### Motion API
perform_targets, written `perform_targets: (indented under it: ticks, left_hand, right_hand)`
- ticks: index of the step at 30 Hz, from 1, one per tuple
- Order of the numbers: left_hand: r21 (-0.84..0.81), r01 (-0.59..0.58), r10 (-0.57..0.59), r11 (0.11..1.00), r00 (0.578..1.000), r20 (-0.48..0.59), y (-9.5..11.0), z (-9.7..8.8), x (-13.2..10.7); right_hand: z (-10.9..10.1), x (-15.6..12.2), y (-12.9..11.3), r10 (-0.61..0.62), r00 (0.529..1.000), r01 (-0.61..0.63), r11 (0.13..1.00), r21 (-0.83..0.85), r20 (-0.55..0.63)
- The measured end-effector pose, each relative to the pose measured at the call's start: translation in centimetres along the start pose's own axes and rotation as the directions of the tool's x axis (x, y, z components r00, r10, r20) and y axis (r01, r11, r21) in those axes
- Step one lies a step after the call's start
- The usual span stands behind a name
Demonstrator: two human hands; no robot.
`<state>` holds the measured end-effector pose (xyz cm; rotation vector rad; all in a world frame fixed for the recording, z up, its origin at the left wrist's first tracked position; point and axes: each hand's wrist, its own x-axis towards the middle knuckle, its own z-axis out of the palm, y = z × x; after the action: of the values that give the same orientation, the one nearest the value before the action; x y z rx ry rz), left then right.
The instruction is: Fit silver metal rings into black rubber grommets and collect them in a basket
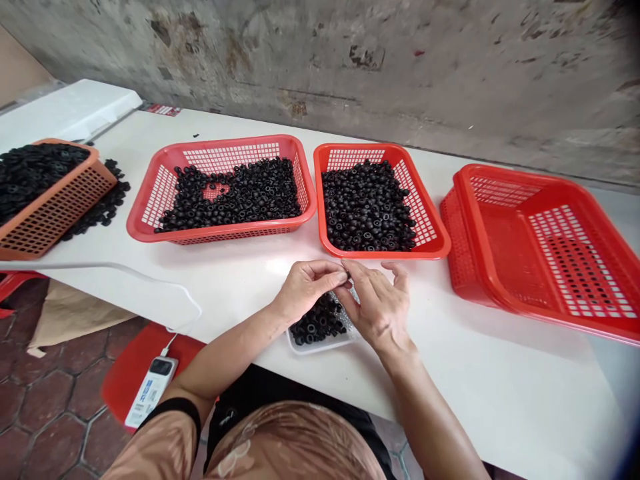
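Note:
My left hand and my right hand meet above a small clear plastic tray. Between their fingertips is a small black ring, mostly covered by the fingers. Both thumbs and forefingers are pinched together on it. Inside the tray lie many loose black rings, partly hidden under my hands. Just beyond my hands stands a red mesh basket of small black rings. To its left, a wider pinkish-red basket holds more of them around a bare patch.
Stacked red baskets stand at the right. An orange basket heaped with black parts is at the far left, with spilled parts beside it. A white cable leads to a power bank on a red stool. The grey wall bounds the table's back.

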<state>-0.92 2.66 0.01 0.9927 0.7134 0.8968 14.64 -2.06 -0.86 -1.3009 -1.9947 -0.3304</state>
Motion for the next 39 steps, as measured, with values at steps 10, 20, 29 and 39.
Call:
perform_targets:
  ticks: [10,20,29,39]
  left_hand:
    - [-0.07,-0.042,0.041,0.997,0.999,-0.017,0.9,0.8,-2.6]
    - [-0.236,0.084,-0.113,0.968,0.987,-0.113,0.9,0.3,-8.6]
    - [-0.126,0.06,-0.085,0.99,0.975,-0.204,0.3,1.0,-10.6]
    - [-0.056,0.068,-0.08,0.996,0.965,-0.25,-0.2,1.5,-11.8]
  right_hand:
    - [-2.1,0.7,-0.5,-0.138,0.988,0.135,0.989,0.054,0.063]
    - [-2.4,1.6,-2.3,-0.482,0.876,0.483,0.876,-0.006,0.02]
    - [-3.1,0.6,-3.3,-0.51,0.858,0.504,0.859,0.09,0.066]
    - [-4.1,0.1,-4.3,-0.589,0.8,0.588,0.807,0.043,0.115]
